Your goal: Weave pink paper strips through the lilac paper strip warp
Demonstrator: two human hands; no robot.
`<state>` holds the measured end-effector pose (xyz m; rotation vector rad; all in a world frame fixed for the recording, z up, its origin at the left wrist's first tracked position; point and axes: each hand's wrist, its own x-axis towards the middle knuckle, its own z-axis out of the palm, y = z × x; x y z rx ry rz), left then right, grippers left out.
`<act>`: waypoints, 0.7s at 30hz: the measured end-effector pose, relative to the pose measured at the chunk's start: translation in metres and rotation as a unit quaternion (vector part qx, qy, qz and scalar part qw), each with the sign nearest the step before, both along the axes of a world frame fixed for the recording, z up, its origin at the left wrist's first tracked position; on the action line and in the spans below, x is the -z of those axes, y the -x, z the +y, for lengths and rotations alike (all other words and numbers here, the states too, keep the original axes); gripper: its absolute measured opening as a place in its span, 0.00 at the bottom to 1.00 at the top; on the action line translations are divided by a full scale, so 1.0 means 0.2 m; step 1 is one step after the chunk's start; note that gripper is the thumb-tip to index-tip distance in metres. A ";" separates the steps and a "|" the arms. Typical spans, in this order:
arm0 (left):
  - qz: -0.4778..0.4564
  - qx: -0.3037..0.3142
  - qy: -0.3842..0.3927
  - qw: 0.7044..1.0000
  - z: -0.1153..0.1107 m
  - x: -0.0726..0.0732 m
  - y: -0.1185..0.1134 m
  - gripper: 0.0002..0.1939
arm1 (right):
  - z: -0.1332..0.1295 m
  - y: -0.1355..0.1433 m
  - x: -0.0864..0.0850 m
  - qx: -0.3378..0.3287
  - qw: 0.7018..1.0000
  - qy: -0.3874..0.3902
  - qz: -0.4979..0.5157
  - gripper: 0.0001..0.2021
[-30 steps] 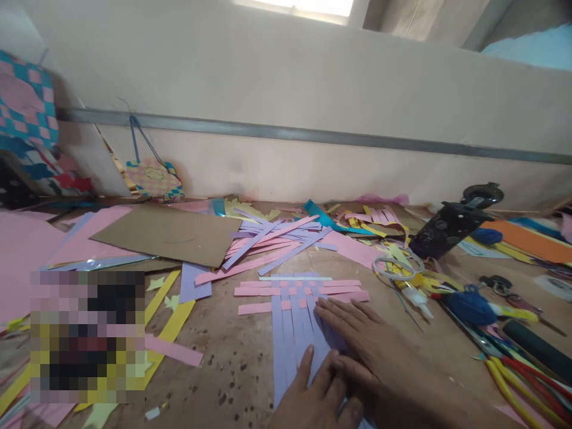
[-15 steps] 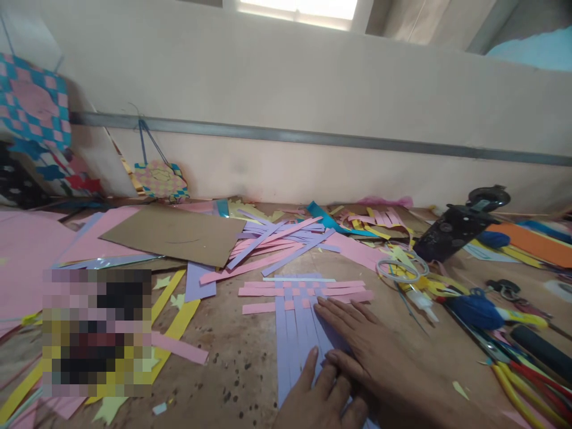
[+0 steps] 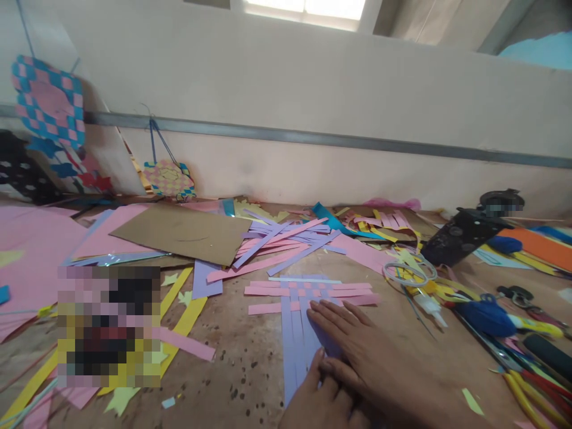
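Several purple paper strips (image 3: 292, 351) run lengthwise on the table, woven at their far end with pink paper strips (image 3: 263, 308). My right hand (image 3: 357, 339) lies flat over the right side of this weave, fingers stretched out and together, fingertips just below the pink rows. Close in front of it, my left hand (image 3: 319, 402) has curled fingers over the lower part of the purple strips and appears to grip one. The right thumb touches the left fingers. Both hands hide the near right part of the strips. A thin pale strip (image 3: 304, 280) crosses the far edge.
Behind the weave lie loose pink and purple strips (image 3: 286, 238) and a cardboard sheet (image 3: 179, 233). Yellow strips (image 3: 185, 322) are to the left. On the right are a tape ring (image 3: 410, 274), a glue bottle (image 3: 431, 307), blue yarn (image 3: 489, 316), scissors (image 3: 521, 387) and a black container (image 3: 465, 235).
My right hand has slid left over the weave, covering more of the purple strips and pink squares. My left hand stays close beside it. The whole view has shifted slightly.
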<state>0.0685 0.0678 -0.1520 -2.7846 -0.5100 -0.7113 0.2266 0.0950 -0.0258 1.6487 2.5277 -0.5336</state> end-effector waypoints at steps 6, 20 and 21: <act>0.021 0.005 0.013 1.000 0.01 -0.07 0.02 0.20 | 0.00 -0.03 0.08 -0.017 0.998 -0.057 0.024 0.35; 0.030 0.000 0.049 0.998 -0.01 -0.11 0.02 0.20 | -0.01 -0.12 0.07 0.002 0.998 -0.061 0.030 0.35; 0.032 -0.001 0.045 0.998 -0.01 -0.11 0.02 0.20 | -0.01 -0.14 0.09 -0.001 0.997 -0.076 0.034 0.35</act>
